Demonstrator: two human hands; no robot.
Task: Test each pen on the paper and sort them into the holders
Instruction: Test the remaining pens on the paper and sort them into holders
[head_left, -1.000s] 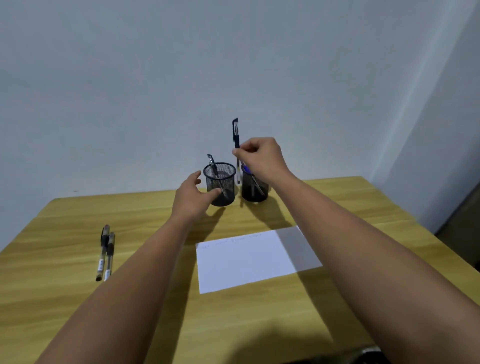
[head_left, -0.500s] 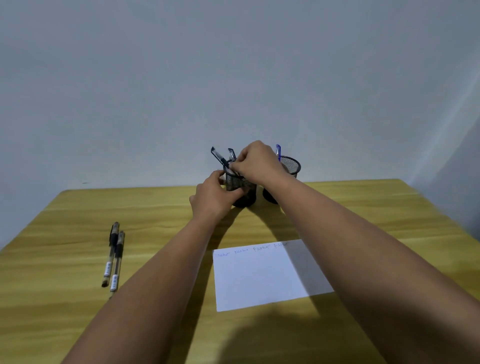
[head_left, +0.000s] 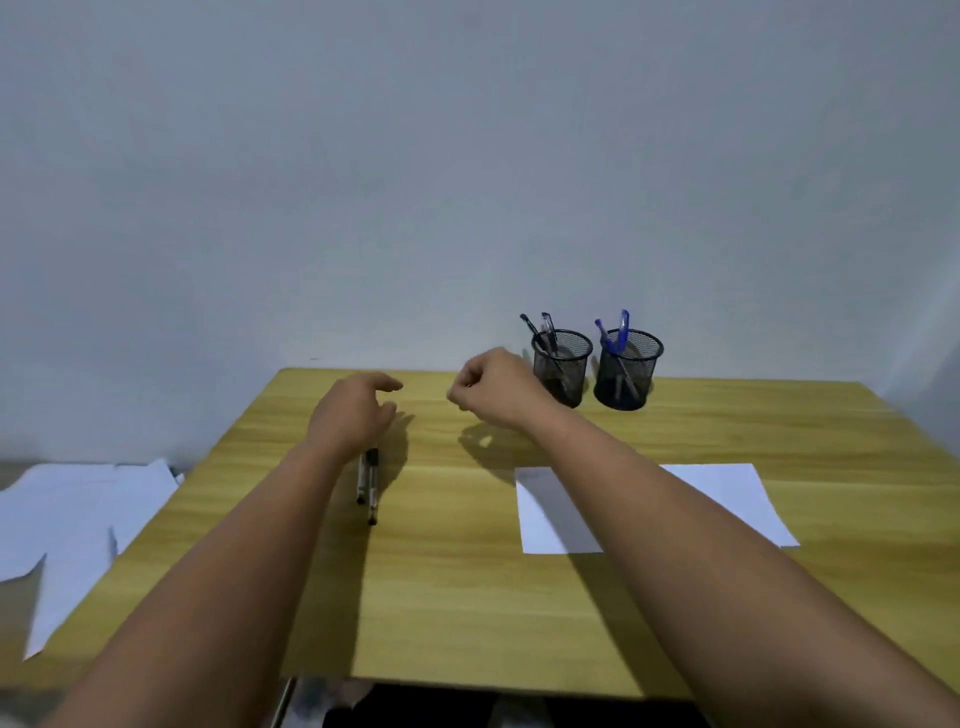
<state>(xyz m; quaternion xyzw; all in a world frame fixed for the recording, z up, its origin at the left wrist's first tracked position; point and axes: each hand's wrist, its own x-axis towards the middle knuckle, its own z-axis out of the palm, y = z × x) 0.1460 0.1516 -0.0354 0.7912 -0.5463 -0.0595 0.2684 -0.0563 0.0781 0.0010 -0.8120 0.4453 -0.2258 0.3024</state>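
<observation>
Two black mesh holders stand at the table's far side. The left holder (head_left: 563, 371) has two black pens in it, the right holder (head_left: 628, 375) two blue ones. Two loose pens (head_left: 368, 482) lie side by side on the table, their upper ends hidden under my left hand (head_left: 353, 415), which hovers over them with fingers apart and empty. My right hand (head_left: 496, 389) hangs left of the left holder, fingers curled loosely, holding nothing. A white sheet of paper (head_left: 727, 493) lies to the right, partly covered by my right forearm.
The wooden table (head_left: 467, 597) ends at a plain wall behind the holders. White sheets (head_left: 67, 525) lie lower down, past the table's left edge. The table's near edge runs along the bottom of the view.
My right hand dropped the black pen into the left holder and pulled away to the left. My left hand let go of that holder and moved over the two loose pens. The view swung left.
</observation>
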